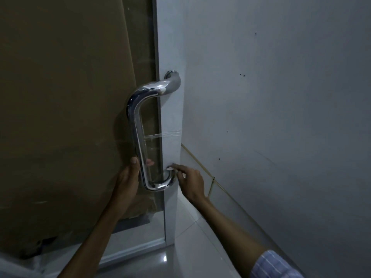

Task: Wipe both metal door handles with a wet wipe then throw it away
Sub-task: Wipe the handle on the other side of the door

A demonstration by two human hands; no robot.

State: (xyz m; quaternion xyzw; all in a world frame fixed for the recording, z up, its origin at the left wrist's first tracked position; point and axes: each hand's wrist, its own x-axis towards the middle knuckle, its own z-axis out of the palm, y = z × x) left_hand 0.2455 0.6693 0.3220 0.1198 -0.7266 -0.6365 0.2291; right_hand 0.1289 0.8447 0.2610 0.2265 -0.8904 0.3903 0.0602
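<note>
The right hand [189,180] pinches a small white wet wipe [170,168] against the lower mount of the metal door handle [138,127]; the left hand [128,175] grips its lower bar. Limp, light wipe; rigid, slippery steel, probably best wrapped around. Behind, the glass door [152,57].

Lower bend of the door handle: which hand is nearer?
Right. The right hand holds the wet wipe against the lower bend of the door handle. The left hand grips the handle's vertical bar just above that bend.
</note>
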